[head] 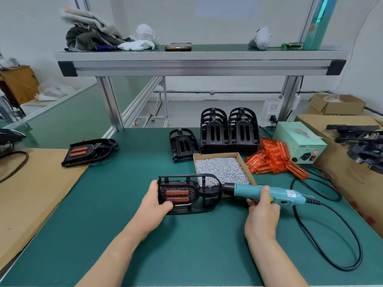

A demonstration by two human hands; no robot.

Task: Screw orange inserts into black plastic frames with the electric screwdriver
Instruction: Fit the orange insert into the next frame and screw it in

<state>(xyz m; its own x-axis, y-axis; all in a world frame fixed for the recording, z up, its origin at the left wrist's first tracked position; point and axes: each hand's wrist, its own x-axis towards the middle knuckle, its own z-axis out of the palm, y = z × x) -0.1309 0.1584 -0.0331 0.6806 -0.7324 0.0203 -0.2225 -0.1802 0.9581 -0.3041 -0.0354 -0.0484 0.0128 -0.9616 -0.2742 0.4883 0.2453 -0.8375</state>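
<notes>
Black frame [186, 193], orange insert [177, 195] fitted, gripped mid-table by left hand [154, 201], fingers curled round edge. Screwdriver [263, 192] clasped in right hand [262, 206], tip set at frame's rounded end. One finished frame [89, 151] laid aside left; stacked frames [229, 131], insert pile [273, 160] judged yet undone.

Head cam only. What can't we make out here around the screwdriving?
All in the head view:
1. Bit tip of the electric screwdriver, and any screw: hidden behind the black frame at its curved end.
2. Orange insert seating: covered by the frame's mesh.
3. Left hand fingertips: behind the frame's left end.
4. Control box label: too small to read.
5. Black parts at right: cut off by the picture edge.
</notes>
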